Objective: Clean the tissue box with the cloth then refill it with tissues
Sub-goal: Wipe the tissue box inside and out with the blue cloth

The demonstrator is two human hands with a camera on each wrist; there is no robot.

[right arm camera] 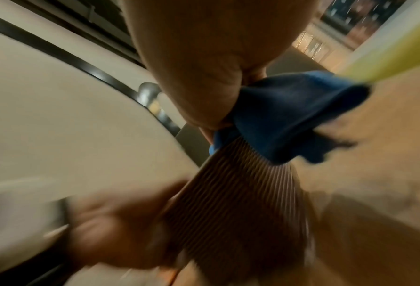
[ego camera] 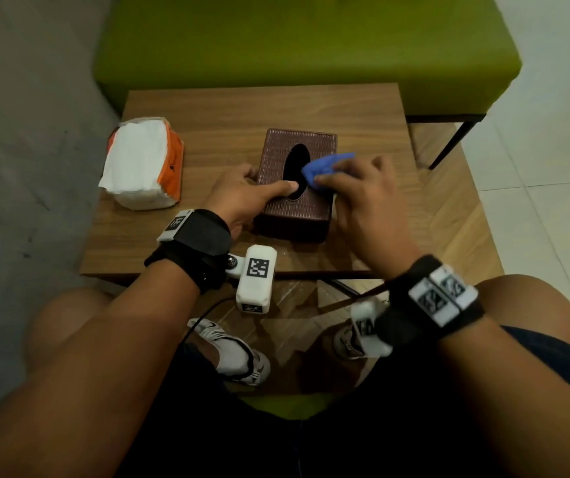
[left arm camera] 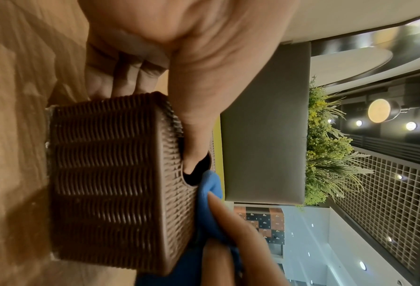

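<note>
A brown woven tissue box point(ego camera: 278, 208) point(left arm camera: 111, 180) point(right arm camera: 241, 209) stands on the wooden table point(ego camera: 228, 108), its dark oval slot facing up. My left hand point(ego camera: 242, 194) point(left arm camera: 179, 77) grips the box from the left, thumb on the lid at the slot's near edge and fingers along the left side. My right hand point(ego camera: 363, 198) point(right arm camera: 199, 67) pinches a blue cloth point(ego camera: 325, 165) point(left arm camera: 209, 203) point(right arm camera: 289, 120) and presses it on the lid right of the slot. An opened orange pack of white tissues point(ego camera: 142, 163) lies at the table's left.
A green upholstered bench point(ego camera: 311, 43) stands behind the table. My knees and white shoes point(ego camera: 238, 353) sit below the table's near edge. The right wrist view is blurred by motion.
</note>
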